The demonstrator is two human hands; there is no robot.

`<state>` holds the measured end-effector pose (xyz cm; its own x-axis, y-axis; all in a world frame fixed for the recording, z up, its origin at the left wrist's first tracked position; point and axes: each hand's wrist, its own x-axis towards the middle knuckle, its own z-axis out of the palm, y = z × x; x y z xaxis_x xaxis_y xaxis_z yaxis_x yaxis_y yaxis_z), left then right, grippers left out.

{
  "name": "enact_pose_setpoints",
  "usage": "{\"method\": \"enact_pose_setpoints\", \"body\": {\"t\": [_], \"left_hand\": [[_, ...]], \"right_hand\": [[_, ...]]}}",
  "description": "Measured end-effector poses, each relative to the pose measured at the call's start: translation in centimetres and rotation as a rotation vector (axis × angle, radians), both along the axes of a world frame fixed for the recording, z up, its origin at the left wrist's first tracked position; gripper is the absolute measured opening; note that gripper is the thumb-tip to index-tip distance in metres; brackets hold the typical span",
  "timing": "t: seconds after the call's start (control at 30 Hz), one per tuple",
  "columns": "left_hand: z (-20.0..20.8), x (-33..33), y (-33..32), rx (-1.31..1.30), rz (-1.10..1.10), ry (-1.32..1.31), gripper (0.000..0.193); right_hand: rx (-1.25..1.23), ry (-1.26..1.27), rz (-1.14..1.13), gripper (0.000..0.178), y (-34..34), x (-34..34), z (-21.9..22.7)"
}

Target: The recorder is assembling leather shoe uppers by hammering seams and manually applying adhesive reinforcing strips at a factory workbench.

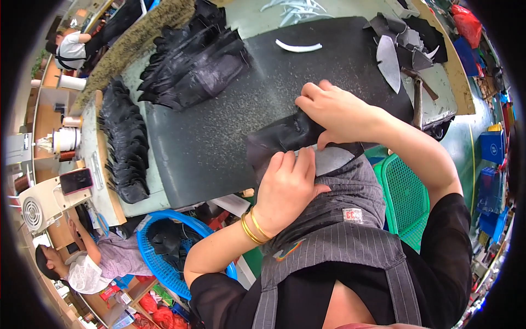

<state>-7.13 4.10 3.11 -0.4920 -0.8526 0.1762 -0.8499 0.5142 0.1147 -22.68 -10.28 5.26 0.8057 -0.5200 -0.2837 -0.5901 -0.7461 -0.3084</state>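
At the near edge of the bench I have a piece of black leather (pixel 279 134), with a pale grey pointed piece (pixel 333 160) showing along its near side. My right hand (pixel 342 112) is closed on the leather's far side, fingers curled over it and thumb by the grey piece. My left hand (pixel 290 186) pinches the near edge, its fingertips bent down onto the leather and touching the grey piece. Two gold bangles circle my left wrist. What lies under my fingers is hidden. Beneath the work spreads a dark mat (pixel 192 142) strewn with fine crumbs.
Stacked black leather pieces (pixel 197 66) lie at the far left, with another row (pixel 126 142) along the left edge. A white curved strip (pixel 298 46), grey pieces (pixel 388 63) and a hammer (pixel 419 98) lie farther off. Blue (pixel 145 247) and green (pixel 405 192) baskets flank me; a co-worker (pixel 90 263) sits left.
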Motion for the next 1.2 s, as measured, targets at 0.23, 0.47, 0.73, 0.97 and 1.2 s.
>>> {"method": "enact_pose_setpoints", "body": {"t": [0.23, 0.47, 0.73, 0.97, 1.2], "left_hand": [[1.6, 2.6, -3.6, -0.326, 0.126, -0.023, 0.05], [0.6, 4.4, -2.9, -0.031, -0.063, -0.067, 0.011], [-1.1, 4.1, -0.5, -0.205, 0.014, 0.091, 0.026], [-1.3, 4.6, -1.9, -0.123, -0.05, 0.062, 0.027], [-1.2, 5.0, -2.4, -0.077, -0.092, 0.053, 0.03]], "right_hand": [[-0.462, -0.22, 0.166, 0.02, 3.6, 0.3, 0.5], [-0.588, -0.193, 0.025, 0.02, 9.0, -0.4, -2.9], [-0.477, -0.534, 0.087, 0.045, 7.8, -1.0, -3.2], [-0.334, -0.421, 0.125, 0.046, 6.6, -0.9, -3.2], [-0.352, -0.442, 0.244, 0.042, 5.6, -0.5, -3.0]]}}
